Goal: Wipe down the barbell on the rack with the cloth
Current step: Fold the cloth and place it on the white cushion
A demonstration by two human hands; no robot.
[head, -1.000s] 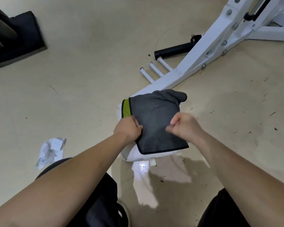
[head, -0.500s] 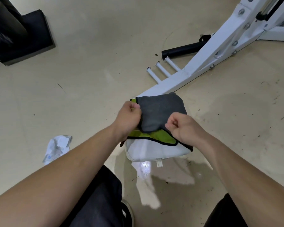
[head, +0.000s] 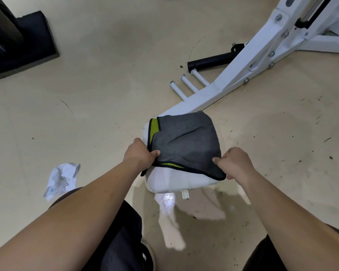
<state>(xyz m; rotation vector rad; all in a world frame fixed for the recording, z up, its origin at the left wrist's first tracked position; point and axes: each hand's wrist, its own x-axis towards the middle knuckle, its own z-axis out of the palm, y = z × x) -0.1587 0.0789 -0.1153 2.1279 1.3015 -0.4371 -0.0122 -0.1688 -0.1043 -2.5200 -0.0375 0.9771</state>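
A grey cloth (head: pixel 186 141) with a green underside and black trim lies folded on a white padded seat (head: pixel 176 180) at the end of a white machine frame. My left hand (head: pixel 140 154) pinches the cloth's near left corner. My right hand (head: pixel 234 162) grips its near right corner. Both hands hold the cloth spread flat over the pad. No barbell or rack shows in the head view.
The white steel frame (head: pixel 243 69) runs up to the right, with three short white pegs (head: pixel 186 83) and a black handle (head: pixel 211 61) beside it. A crumpled paper (head: pixel 62 179) lies on the beige floor at left. A dark block (head: pixel 27 44) sits at far left.
The grey layer, bunched up half a second ago with the green side showing, is now pulled back toward me and spread over the pad. My hands have moved apart to its near corners.
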